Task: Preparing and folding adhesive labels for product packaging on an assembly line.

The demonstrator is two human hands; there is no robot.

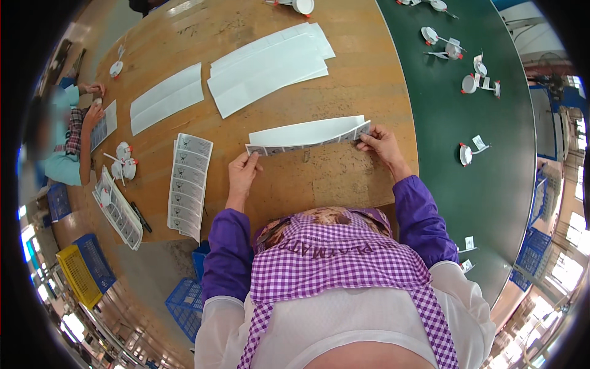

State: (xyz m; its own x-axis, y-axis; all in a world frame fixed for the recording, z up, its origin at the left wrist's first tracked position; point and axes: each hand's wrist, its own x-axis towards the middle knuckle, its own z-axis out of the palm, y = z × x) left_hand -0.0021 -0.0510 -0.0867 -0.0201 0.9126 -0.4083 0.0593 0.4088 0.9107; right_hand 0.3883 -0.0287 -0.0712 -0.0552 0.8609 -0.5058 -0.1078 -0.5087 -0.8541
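My left hand (242,176) pinches one end of a label sheet (307,134), and my right hand (383,146) grips its other end. The sheet is stretched between them just over the wooden table (289,184). It is folded or curled lengthwise: white backing shows along the top, and a strip of grey printed labels runs along the near edge. To the left lies a stack of grey label sheets (189,178). Beyond my hands are overlapping white sheets (270,71), with another white sheet (166,98) to their left.
A co-worker (64,135) sits at the left, both hands near another label sheet (106,128). More label strips (118,209) and a black pen (140,216) lie near there. Round white lamps (467,154) with red clips dot the green belt at right. Blue baskets (184,304) stand below.
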